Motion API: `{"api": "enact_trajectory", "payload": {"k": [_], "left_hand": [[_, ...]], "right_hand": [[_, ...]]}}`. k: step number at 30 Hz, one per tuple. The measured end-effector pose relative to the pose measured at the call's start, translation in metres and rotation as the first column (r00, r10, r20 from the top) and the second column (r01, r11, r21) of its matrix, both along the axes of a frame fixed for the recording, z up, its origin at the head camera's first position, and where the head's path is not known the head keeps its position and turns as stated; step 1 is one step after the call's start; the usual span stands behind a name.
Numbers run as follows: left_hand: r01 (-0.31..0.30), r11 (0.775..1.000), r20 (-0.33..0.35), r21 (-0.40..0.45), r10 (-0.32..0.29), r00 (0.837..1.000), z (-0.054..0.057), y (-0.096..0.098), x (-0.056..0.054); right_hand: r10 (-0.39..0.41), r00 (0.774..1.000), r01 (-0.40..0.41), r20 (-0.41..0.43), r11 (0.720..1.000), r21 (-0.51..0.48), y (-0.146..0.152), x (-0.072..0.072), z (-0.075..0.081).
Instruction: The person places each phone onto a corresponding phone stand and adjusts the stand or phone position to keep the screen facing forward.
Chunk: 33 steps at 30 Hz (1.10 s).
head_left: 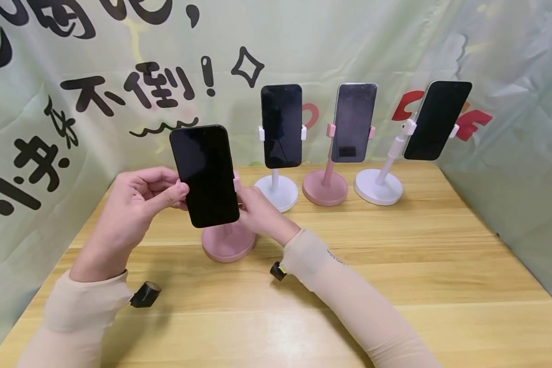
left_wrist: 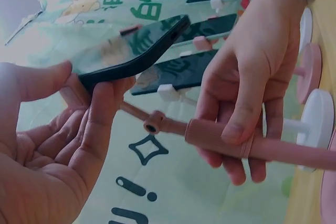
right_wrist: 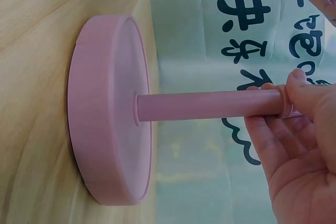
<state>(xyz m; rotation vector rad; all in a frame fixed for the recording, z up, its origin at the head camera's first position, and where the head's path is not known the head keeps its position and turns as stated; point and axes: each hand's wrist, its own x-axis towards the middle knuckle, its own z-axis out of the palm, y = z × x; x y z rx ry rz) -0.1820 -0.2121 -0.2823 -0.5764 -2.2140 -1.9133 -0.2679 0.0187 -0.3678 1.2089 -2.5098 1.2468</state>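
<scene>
A black phone (head_left: 206,176) sits upright, slightly tilted, in the clamp (left_wrist: 75,93) of a pink phone stand (head_left: 228,246) at left of centre. My left hand (head_left: 131,217) is at the phone's left side. In the left wrist view its thumb and fingers pinch the clamp's end at the phone's edge. Behind and below the phone, my right hand (head_left: 263,213) grips the stand's pole (right_wrist: 202,106) near the ridged collar, thumb on one side and fingers on the other. The round base (right_wrist: 94,111) rests flat on the wooden table (head_left: 276,317). A pivot joint (left_wrist: 154,122) links pole and clamp.
Behind on the right, a white stand (head_left: 278,193), a pink stand (head_left: 325,188) and another white stand (head_left: 378,187) stand in a row, each holding a dark-screened phone. A printed cloth backdrop (head_left: 331,41) encloses the table's back and sides.
</scene>
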Motion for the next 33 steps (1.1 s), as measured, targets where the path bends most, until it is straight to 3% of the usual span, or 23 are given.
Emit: {"api": "enact_trajectory", "payload": {"k": [6, 11, 21, 28, 33], "left_hand": [[0.011, 0.999, -0.018, 0.031, -0.010, 1.000, 0.000, 0.005, -0.001], [0.011, 1.000, -0.068, -0.012, -0.012, 0.998, -0.001, 0.006, -0.002], [0.005, 1.000, -0.168, -0.001, -0.005, 0.986, -0.004, 0.007, -0.004], [-0.043, 0.999, -0.198, -0.032, 0.036, 0.980, -0.006, 0.000, -0.009], [-0.050, 0.999, -0.186, -0.006, 0.048, 0.981, -0.012, -0.006, -0.018]], "right_hand": [[-0.013, 0.999, 0.012, 0.032, 1.000, 0.021, 0.002, -0.001, 0.002], [-0.011, 0.998, 0.009, 0.069, 1.000, 0.022, 0.005, -0.003, 0.001], [-0.006, 0.996, 0.005, 0.093, 1.000, 0.009, 0.005, -0.004, -0.003], [0.009, 0.998, -0.009, 0.070, 1.000, 0.003, 0.004, -0.004, -0.002], [0.019, 0.997, -0.020, 0.076, 1.000, 0.007, 0.003, -0.004, 0.000]]}}
